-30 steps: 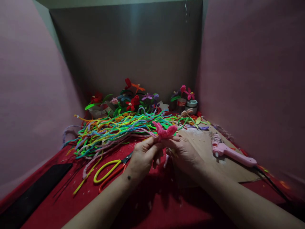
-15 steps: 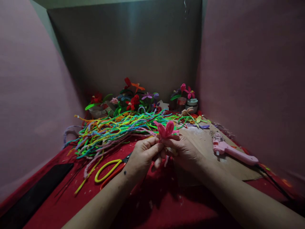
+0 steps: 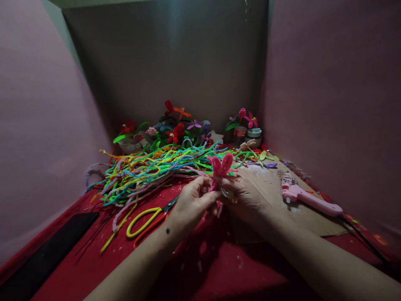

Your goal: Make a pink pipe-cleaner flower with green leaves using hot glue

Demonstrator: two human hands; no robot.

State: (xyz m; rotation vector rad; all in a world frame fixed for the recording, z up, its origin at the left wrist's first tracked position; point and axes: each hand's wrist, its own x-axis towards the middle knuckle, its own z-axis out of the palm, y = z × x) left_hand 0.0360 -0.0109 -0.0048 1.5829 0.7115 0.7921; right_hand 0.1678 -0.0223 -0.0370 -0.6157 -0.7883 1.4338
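A pink pipe-cleaner flower (image 3: pixel 221 166) with looped petals stands upright between both hands, just above the red table cover (image 3: pixel 94 267). My left hand (image 3: pixel 192 202) pinches its stem from the left. From the right, my right hand (image 3: pixel 246 196) closes its fingers on the stem under the petals. The lower end of the stem is hidden between the fingers.
A heap of coloured pipe cleaners (image 3: pixel 150 169) spreads behind the hands. Yellow-and-orange-handled scissors (image 3: pixel 147 219) lie left of them. A pink glue gun (image 3: pixel 305 196) rests on a brown board (image 3: pixel 275 205) at the right. Finished flowers (image 3: pixel 175 127) and small jars (image 3: pixel 253 136) stand by the back wall. A black flat object (image 3: pixel 46 251) lies at the left edge.
The flower's petals, spread sideways before, now stand closer together and upright. Both hands shifted slightly up and to the right with it.
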